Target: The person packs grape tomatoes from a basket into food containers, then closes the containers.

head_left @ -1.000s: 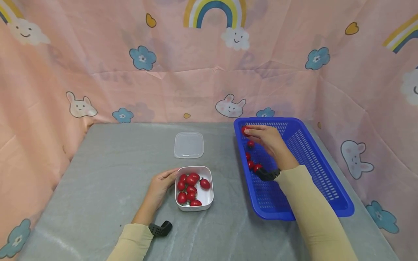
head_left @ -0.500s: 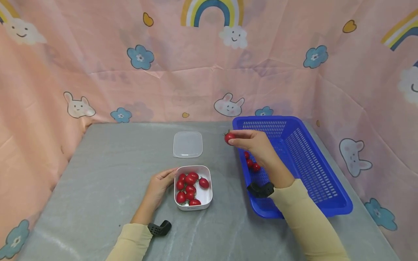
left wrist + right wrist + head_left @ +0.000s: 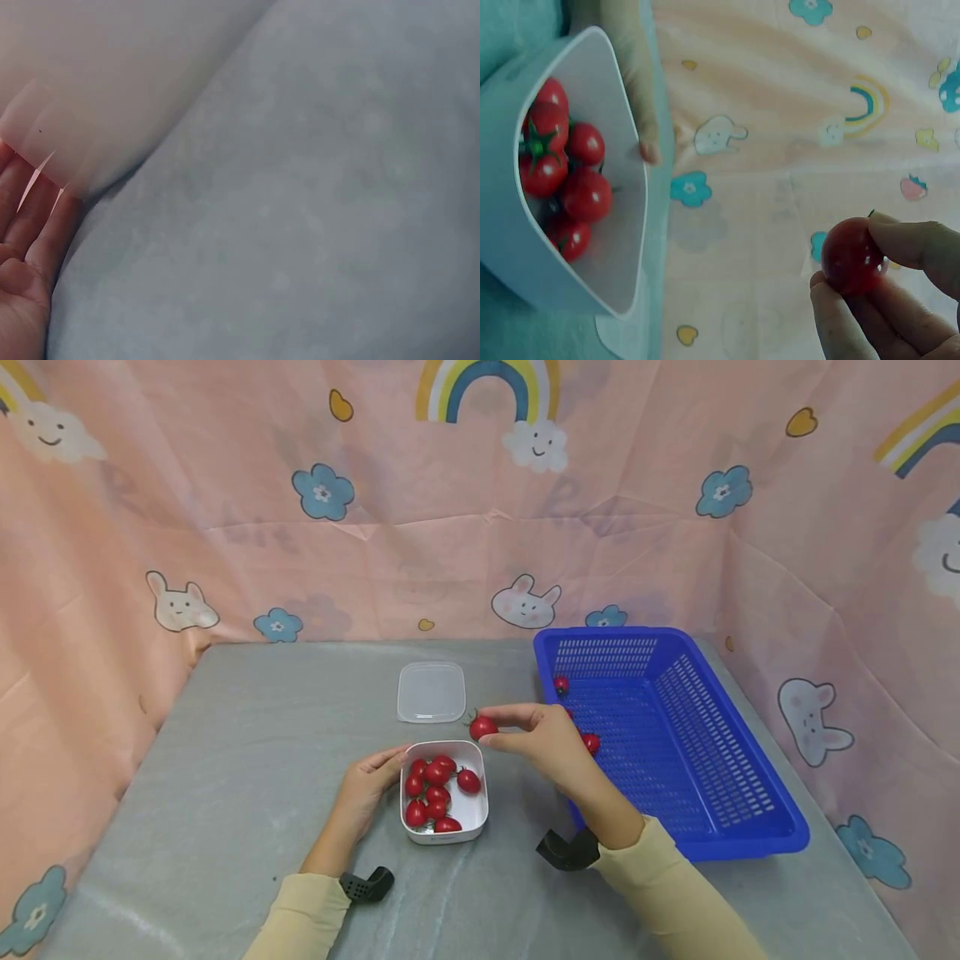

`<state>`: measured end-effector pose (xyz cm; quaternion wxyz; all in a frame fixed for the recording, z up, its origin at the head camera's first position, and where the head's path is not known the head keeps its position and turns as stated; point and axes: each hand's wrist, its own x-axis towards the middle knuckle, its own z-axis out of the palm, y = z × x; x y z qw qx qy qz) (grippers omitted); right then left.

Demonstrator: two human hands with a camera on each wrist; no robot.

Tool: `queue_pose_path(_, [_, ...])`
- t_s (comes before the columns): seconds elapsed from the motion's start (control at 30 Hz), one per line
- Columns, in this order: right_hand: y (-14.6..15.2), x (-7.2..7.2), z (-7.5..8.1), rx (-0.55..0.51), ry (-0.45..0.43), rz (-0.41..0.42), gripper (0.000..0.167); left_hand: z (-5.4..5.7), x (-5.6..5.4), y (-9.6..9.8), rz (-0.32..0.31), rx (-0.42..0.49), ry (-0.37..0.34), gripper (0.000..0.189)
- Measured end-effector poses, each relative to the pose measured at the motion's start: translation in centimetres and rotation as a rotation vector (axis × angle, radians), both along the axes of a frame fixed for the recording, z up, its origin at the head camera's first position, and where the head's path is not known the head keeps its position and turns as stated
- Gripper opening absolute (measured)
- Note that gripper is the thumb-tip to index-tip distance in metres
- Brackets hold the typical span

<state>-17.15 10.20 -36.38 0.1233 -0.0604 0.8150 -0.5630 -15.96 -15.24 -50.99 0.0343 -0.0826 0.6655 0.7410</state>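
Note:
In the head view, my right hand (image 3: pixel 551 743) pinches a cherry tomato (image 3: pixel 483 727) between thumb and fingers, just above the far right corner of a white square box (image 3: pixel 471 814). The right wrist view shows the same tomato (image 3: pixel 851 256) with its green stem against the thumb. Several red cherry tomatoes (image 3: pixel 437 796) lie inside the box, mostly towards its left. My left hand (image 3: pixel 365 791) rests against the box's left wall. Straight fingers (image 3: pixel 56 232) touch the outer wall in the left wrist view.
A blue perforated basket (image 3: pixel 738 727) stands at the right, with a few cherry tomatoes (image 3: pixel 591 743) along its left side, partly hidden by the right hand. Behind the box a clear lid (image 3: pixel 432 692) lies flat on the grey tabletop (image 3: pixel 300 710). A pink patterned curtain (image 3: pixel 420 552) encloses the back and sides.
My right hand has carried the pinched tomato out of the basket, leftwards and nearer, to the box's far right corner. The left hand and the box have stayed in place.

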Motion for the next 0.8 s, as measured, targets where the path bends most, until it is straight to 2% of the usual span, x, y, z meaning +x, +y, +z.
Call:
queue_pose_path(0.27, [-0.9,1.2,-0.4,0.017,0.033,0.014,0.033,0.0,-0.2,0.1,0.004,0.001,-0.006,0.038])
queue_pose_path(0.5, [-1.9,2.0,-0.9,-0.029,-0.036,0.019,0.033,0.1,-0.1,0.0,-0.006,-0.01,0.005,0.04])
queue_pose_path(0.67, [-2.8,2.5,-1.9,-0.043,-0.032,0.008,0.032,0.0,-0.1,0.0,0.0,-0.008,0.013,0.039])
queue_pose_path(0.8, [-3.5,3.2,-3.5,-0.019,0.024,0.028,0.03,-0.1,-0.1,0.0,0.002,0.007,0.009,0.04])
